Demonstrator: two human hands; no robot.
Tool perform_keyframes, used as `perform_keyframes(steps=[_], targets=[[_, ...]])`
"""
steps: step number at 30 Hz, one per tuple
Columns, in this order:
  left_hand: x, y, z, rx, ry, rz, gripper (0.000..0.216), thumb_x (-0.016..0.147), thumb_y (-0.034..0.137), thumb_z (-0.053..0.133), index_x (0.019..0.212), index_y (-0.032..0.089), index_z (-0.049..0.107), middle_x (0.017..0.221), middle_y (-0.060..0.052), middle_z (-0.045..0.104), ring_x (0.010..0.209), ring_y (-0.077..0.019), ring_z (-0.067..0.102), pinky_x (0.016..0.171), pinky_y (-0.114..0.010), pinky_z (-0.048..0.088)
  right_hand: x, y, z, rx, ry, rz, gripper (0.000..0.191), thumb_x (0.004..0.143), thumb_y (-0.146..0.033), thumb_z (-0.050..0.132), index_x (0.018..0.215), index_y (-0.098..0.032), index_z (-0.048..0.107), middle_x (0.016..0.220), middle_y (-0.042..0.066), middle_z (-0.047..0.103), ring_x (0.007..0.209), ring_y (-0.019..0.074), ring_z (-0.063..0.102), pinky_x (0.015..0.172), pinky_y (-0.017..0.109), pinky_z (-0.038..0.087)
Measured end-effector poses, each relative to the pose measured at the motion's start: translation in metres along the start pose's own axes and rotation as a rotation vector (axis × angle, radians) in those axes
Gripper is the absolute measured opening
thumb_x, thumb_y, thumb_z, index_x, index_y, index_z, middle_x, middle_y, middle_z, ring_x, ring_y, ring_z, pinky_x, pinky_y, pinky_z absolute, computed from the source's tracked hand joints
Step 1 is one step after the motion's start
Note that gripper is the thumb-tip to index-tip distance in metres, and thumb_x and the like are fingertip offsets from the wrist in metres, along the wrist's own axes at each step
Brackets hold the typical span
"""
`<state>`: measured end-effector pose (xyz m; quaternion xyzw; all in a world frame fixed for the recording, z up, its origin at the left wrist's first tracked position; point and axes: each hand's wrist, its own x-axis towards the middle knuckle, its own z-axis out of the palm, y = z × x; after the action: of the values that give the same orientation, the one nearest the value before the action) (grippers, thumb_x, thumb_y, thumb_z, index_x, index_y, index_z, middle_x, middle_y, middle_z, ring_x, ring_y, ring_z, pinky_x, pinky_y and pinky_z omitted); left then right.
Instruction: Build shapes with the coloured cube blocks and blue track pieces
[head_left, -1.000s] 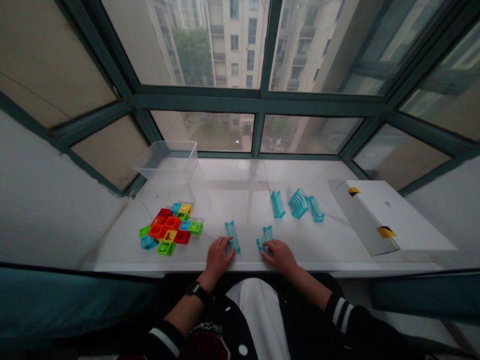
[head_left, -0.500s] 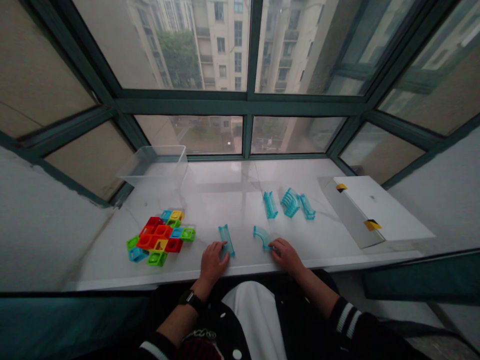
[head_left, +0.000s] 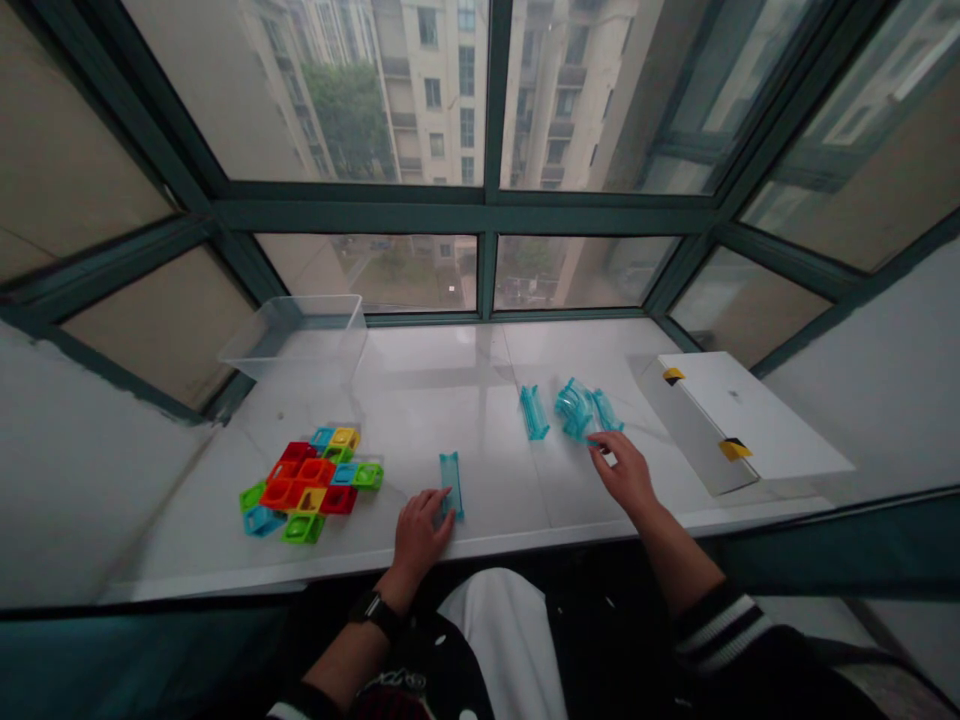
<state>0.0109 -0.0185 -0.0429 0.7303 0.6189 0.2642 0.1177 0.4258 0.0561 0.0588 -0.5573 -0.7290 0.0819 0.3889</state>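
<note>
Left hand [head_left: 418, 538]: we see a loose grip, fingers against a straight teal track [head_left: 451, 485].
Right hand [head_left: 622, 475]: narrow grip at a teal track pile [head_left: 575, 409]; holding anything, we cannot tell.
Counter [head_left: 442, 400]: coloured blocks [head_left: 310, 483], another straight track [head_left: 534, 412], white box [head_left: 739, 420].
Far edge: clear plastic bin [head_left: 292, 335].

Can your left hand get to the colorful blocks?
Probably yes: the left hand is close to the colorful blocks, and nothing seems to stand between them on the white windowsill.

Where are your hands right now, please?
Left hand on straight teal track; right hand at teal track pile; colored blocks further left.
</note>
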Motion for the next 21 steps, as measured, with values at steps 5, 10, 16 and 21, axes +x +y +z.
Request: perform_keyframes(steps=[5,10,16,21], targets=[[0.0,-0.002,0.001,-0.01,0.012,0.005,0.04,0.095,0.037,0.061,0.134,0.028,0.066,0.119,-0.008,0.07,0.109,-0.0274,0.067,0.097,-0.043,0.054,0.03,0.017,-0.011,-0.086,0.08,0.042,0.022,0.097,-0.032,0.056,0.108,-0.022,0.071,0.098,0.008,0.07,0.08,0.0214,0.065,0.082,0.037,0.054],[0.0,0.0,-0.001,-0.027,-0.004,-0.01,0.039,0.095,0.036,0.06,0.133,0.028,0.066,0.119,-0.008,0.07,0.109,-0.0274,0.066,0.098,-0.044,0.054,0.049,0.035,-0.003,-0.117,0.101,0.091,0.022,0.093,-0.031,0.057,0.105,-0.02,0.072,0.099,0.008,0.07,0.078,0.0209,0.065,0.08,0.036,0.055],[0.0,0.0,-0.001,-0.039,0.002,-0.016,0.039,0.094,0.035,0.061,0.132,0.03,0.066,0.119,-0.008,0.071,0.108,-0.0277,0.067,0.097,-0.045,0.055,0.062,0.053,0.016,-0.128,0.072,0.107,0.025,0.093,-0.033,0.056,0.105,-0.02,0.073,0.099,0.009,0.072,0.081,0.0227,0.066,0.081,0.038,0.055],[-0.001,-0.002,0.0,-0.028,-0.002,-0.014,0.04,0.094,0.035,0.061,0.133,0.029,0.066,0.119,-0.007,0.07,0.108,-0.027,0.067,0.097,-0.043,0.054,0.065,0.059,0.023,-0.152,0.064,0.124,0.026,0.092,-0.033,0.056,0.106,-0.02,0.074,0.098,0.008,0.072,0.081,0.0228,0.066,0.082,0.038,0.054]])
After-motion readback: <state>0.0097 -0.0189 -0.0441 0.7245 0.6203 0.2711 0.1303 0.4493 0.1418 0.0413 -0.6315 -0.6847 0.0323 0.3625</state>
